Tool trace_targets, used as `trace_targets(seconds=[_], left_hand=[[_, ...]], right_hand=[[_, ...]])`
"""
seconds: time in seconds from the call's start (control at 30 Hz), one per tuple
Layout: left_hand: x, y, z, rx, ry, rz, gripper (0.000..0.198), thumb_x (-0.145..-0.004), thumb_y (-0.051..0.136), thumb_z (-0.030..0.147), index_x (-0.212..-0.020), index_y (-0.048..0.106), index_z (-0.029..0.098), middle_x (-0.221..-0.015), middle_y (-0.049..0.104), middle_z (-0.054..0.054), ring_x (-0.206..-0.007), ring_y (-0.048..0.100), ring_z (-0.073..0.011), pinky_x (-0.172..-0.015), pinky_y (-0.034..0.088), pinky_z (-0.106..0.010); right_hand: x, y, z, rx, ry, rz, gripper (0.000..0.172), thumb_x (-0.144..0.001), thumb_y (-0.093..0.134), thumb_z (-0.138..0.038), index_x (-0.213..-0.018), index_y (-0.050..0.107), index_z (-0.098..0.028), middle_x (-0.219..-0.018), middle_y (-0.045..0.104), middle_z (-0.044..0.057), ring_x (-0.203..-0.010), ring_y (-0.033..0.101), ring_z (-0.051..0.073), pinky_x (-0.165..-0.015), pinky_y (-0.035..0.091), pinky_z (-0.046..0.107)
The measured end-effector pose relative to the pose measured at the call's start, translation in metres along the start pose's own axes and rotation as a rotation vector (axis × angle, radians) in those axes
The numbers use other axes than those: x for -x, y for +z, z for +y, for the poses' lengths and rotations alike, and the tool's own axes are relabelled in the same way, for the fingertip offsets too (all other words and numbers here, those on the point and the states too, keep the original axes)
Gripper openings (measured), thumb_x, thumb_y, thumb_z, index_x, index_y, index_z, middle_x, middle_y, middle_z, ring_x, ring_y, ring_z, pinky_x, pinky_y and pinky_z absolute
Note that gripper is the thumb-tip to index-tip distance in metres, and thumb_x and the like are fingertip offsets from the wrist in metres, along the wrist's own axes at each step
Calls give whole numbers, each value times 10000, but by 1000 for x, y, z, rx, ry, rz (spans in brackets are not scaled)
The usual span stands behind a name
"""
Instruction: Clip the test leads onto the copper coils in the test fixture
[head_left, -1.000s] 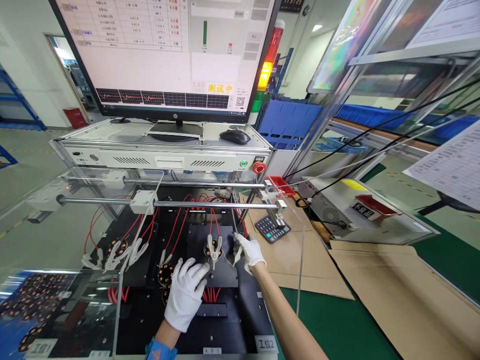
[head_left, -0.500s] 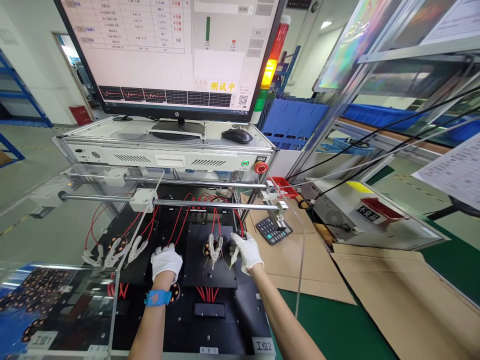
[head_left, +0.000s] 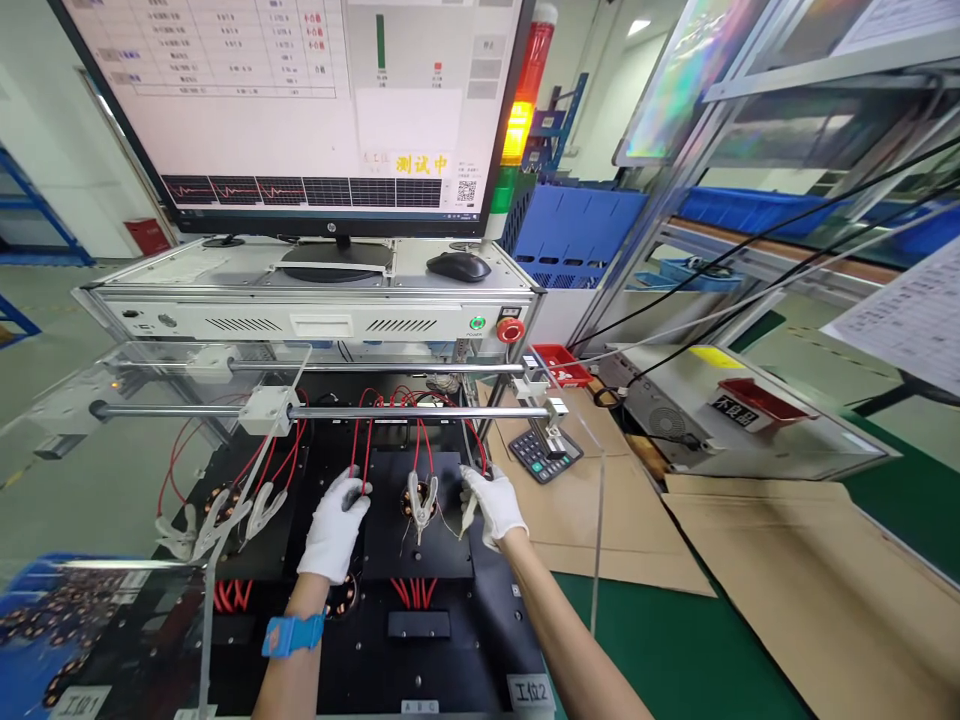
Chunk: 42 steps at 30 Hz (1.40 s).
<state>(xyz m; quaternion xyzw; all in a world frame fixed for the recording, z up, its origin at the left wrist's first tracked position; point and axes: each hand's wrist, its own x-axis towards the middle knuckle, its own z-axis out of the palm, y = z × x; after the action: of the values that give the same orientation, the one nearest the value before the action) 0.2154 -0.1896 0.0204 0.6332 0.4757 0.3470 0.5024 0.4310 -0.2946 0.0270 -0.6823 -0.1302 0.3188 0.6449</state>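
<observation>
**Bench station, item list.** Clock positions are taken from the clamped coil [head_left: 410, 497], a copper-wound stator on the black plate [head_left: 450, 535], with 12 toward the monitor.

- **Left hand** [head_left: 335, 527]: white glove, at 9 o'clock and just beside the coil, its fingers curled at the red leads [head_left: 367, 445]. Whether it grips anything cannot be told. Blue wrist strap [head_left: 292, 634] on the wrist.
- **Right hand** [head_left: 495, 507]: white glove, at 3 o'clock, fingers closed on a white clip [head_left: 469, 512], which hangs tip-down and clear of the coil.
- **Clamped coil:** a second white clip [head_left: 421, 500] stands on it, red leads rising toward 12.
- **Second coil** [head_left: 341, 600]: at 7 o'clock, partly under the left wrist.
- **Clip group** [head_left: 217, 520]: three white clips at 9 o'clock, well apart from the hands.
- **Steel rod** [head_left: 412, 412]: crosses at 12, above the plate.
- **Also present:** monitor [head_left: 300, 100], mouse [head_left: 457, 266], stop button [head_left: 510, 330], keypad [head_left: 544, 455] at 2 o'clock, on cardboard [head_left: 577, 520].
</observation>
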Motion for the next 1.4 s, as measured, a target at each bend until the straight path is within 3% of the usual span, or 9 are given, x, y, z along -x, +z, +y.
trace_targets(seconds=[0.13, 0.2, 0.27, 0.37, 0.53, 1.13, 1.27, 1.33, 1.4], left_hand=[[18, 4, 25, 427, -191, -50, 660, -665, 685, 278, -1291, 479, 303, -1092, 621, -55, -935, 614, -171, -822, 506, -302], [24, 8, 31, 557, -195, -36, 859, -681, 690, 250, -1404, 258, 421, -1109, 604, -36, -857, 629, -147, -761, 525, -297], [26, 13, 31, 713, -214, 22, 916, -700, 666, 204, -1427, 154, 424, -1075, 600, -46, -763, 640, -143, -721, 548, -326], [24, 24, 24, 821, -253, 174, 821, -738, 599, 152, -1426, 196, 349, -1040, 597, -68, -728, 644, -152, -712, 570, -358], [21, 39, 17, 786, -234, 270, 749, -785, 553, 142, -1421, 206, 331, -1135, 584, -95, -794, 646, -147, -766, 574, -351], [24, 42, 16, 829, -258, 263, 703, -801, 558, 191, -1403, 230, 346, -1251, 534, -117, -832, 663, -174, -864, 555, -438], [30, 36, 7, 727, -250, 272, 709, -801, 570, 277, -1408, 214, 367, -1326, 510, -94, -1083, 611, -207, -989, 492, -397], [30, 33, 4, 593, -298, 248, 732, -815, 521, 305, -1435, 134, 326, -1305, 531, -115, -1165, 566, -217, -1020, 472, -370], [28, 30, 5, 447, -251, 243, 708, -847, 473, 395, -1442, 91, 350, -1260, 570, -104, -1176, 557, -218, -990, 502, -361]], right_hand=[[25, -7, -11, 505, -441, 205, 628, -779, 599, -485, -1303, 427, -185, -1194, 556, 146, -1070, 555, 270, -930, 465, 447], [46, -3, -20, 745, -822, 76, 419, -854, 538, -374, -1247, 501, -234, -1300, 486, 121, -1212, 451, 268, -1017, 403, 465], [64, 4, -24, 938, -1160, -184, 233, -878, 508, -270, -1090, 605, -269, -1341, 466, 68, -1289, 361, 270, -1068, 340, 498], [77, 18, -19, 1131, -1364, -390, 100, -837, 572, -236, -887, 658, -245, -1428, 393, 36, -1353, 248, 325, -1088, 252, 594], [71, 30, -5, 1185, -1339, -448, 115, -836, 576, -260, -788, 667, -208, -1444, 384, 59, -1356, 256, 344, -1085, 240, 608], [72, 27, -10, 1235, -1225, -518, 131, -825, 577, -288, -813, 677, -204, -1477, 348, 60, -1377, 246, 332, -1120, 210, 582], [74, 32, 5, 1221, -1211, -325, 193, -834, 555, -312, -969, 693, -320, -1444, 404, -19, -1332, 359, 321, -1109, 243, 626], [71, 38, 12, 1181, -1184, -187, 411, -793, 578, -360, -1201, 606, -325, -1320, 534, 40, -1158, 547, 342, -1002, 417, 623], [70, 45, 8, 1113, -1147, -57, 428, -796, 538, -316, -1218, 588, -367, -1209, 609, 17, -1034, 621, 341, -893, 511, 610]])
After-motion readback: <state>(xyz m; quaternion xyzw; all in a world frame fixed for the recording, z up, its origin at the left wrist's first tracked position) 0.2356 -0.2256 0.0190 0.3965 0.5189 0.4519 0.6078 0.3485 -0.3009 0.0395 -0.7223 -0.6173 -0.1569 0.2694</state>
